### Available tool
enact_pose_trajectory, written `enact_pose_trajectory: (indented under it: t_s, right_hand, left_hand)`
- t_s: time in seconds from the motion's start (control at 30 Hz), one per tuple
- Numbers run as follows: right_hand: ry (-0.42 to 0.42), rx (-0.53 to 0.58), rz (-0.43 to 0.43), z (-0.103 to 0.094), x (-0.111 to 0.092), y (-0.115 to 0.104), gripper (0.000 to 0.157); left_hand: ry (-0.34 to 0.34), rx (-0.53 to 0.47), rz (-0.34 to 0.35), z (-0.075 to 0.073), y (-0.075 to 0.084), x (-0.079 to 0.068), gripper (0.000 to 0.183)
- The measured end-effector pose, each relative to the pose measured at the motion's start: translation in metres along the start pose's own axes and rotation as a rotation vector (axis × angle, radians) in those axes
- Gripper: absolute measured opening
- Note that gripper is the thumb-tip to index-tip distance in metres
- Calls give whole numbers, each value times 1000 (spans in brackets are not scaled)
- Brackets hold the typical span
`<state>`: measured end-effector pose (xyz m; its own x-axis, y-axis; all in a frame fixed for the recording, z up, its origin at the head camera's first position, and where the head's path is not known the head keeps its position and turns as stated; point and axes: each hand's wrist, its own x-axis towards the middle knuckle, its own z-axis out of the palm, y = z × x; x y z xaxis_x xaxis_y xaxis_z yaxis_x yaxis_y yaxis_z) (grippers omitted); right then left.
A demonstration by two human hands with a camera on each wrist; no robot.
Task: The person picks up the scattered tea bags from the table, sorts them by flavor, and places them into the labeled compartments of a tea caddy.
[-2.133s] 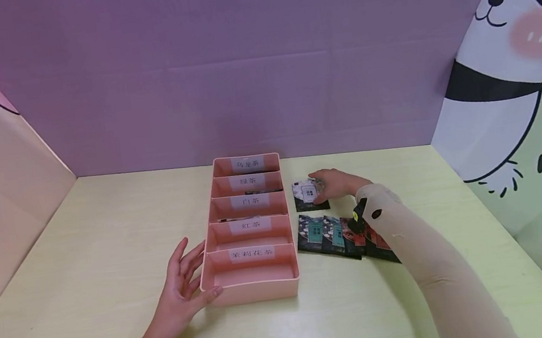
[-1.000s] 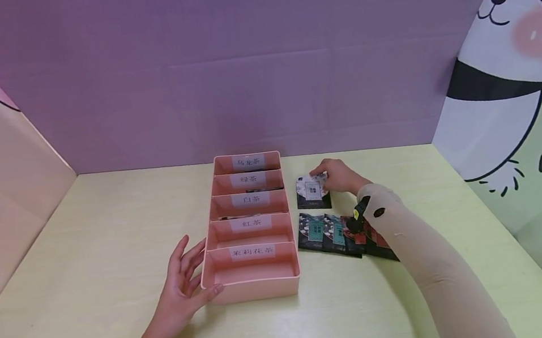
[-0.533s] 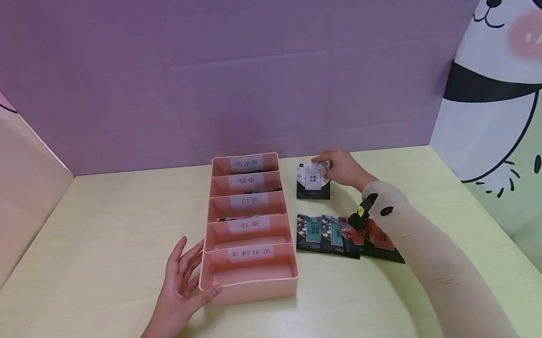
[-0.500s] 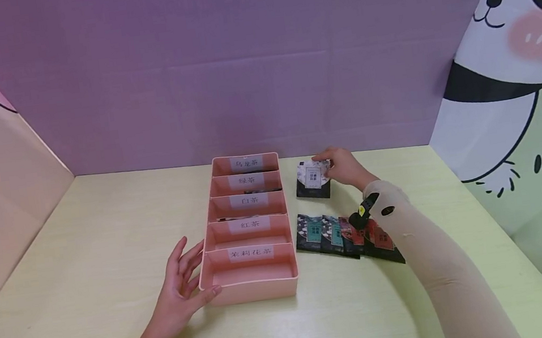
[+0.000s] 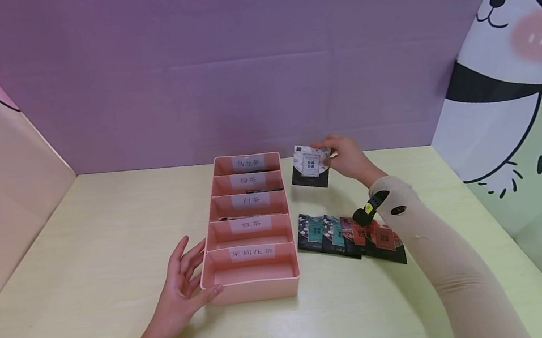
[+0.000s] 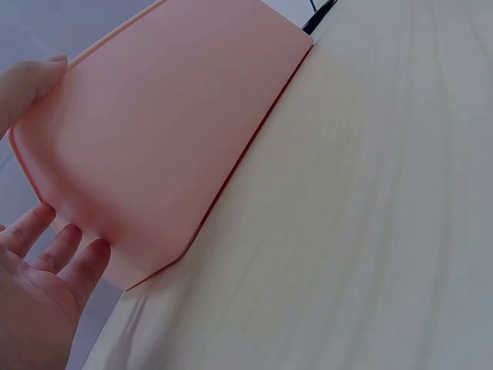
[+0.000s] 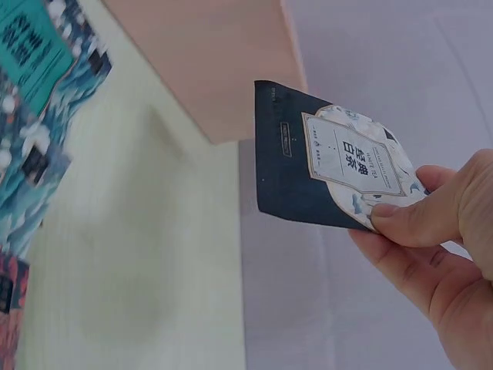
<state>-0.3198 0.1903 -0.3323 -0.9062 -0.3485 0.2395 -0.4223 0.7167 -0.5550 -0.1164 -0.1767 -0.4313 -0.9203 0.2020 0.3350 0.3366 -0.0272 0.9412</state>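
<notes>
Right hand (image 5: 349, 157): pinches the white tea packet (image 5: 309, 165) by its pale end, thumb on top, fingers beneath
White tea packet: tilted, raised above the table (image 5: 119, 229), right of the far end of the pink box (image 5: 253, 293)
Left hand (image 5: 180, 291): fingers spread, slightly bent, against the pink box's left side, thumb on its near rim
Pink box: five labelled compartments, a thin dark edge (image 5: 238, 217) in the middle one
Row on the table: two teal packets (image 5: 312, 233) and two red packets (image 5: 384, 241), overlapping, right of the box's near half

Pink box (image 5: 251, 292), pale labels (image 5: 252, 252), black-and-white patterned sachet (image 7: 331, 158), teal-labelled dark sachets (image 5: 315, 232), red-labelled dark sachets (image 5: 385, 239), purple far wall (image 5: 246, 58), yellowish table (image 5: 108, 259)
</notes>
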Motion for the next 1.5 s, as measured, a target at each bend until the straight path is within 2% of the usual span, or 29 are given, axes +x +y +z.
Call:
enact_pose_trajectory:
  t_s: [0.23,0.47,0.6,0.87,1.1,1.27,1.5]
  right_hand:
    - [36,67,-30,-6,-5,-21,47]
    - [71,76,-146,-7,-10,-42,45]
    - [75,92,-185,-5,-13,-52,44]
    - [94,128,-289,8,-18,-70,43]
    - [133,207,-457,32,-21,-73,41]
    - [92,186,-526,47,-24,-72,39]
    - [0,152,-692,60,-27,-69,33]
  left_hand:
    - [3,18,-21,-1,1,0,105]
    - [-1,20,-28,-1,0,0,105]
    - [-1,15,-23,-1,1,0,105]
    - [-2,25,-37,-2,-1,1,104]
    - [0,12,-19,-2,0,1,104]
    - [4,13,-17,-2,0,1,104]
    - [2,5,-2,-4,-1,0,104]
